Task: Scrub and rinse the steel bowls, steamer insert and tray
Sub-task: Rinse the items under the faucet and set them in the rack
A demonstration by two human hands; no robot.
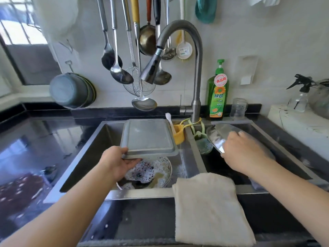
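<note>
Left hand (119,162) grips the upturned tray (148,138) over the soapy left basin. Right hand (240,152) clasps a steel bowl (220,134) in the right basin.

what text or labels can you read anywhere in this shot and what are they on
"食品用": round red-and-white sticker on the neck of the green dish soap bottle.
"绿劲": big characters on that bottle's front label; the smaller print below is too blurred to read.
Label on the round white brush head hanging by the faucet: too small to read.
Nothing else legible.

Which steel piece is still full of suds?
The round steel bowl in the left basin, under the tray held by the left hand. The tray shows no foam.
</note>
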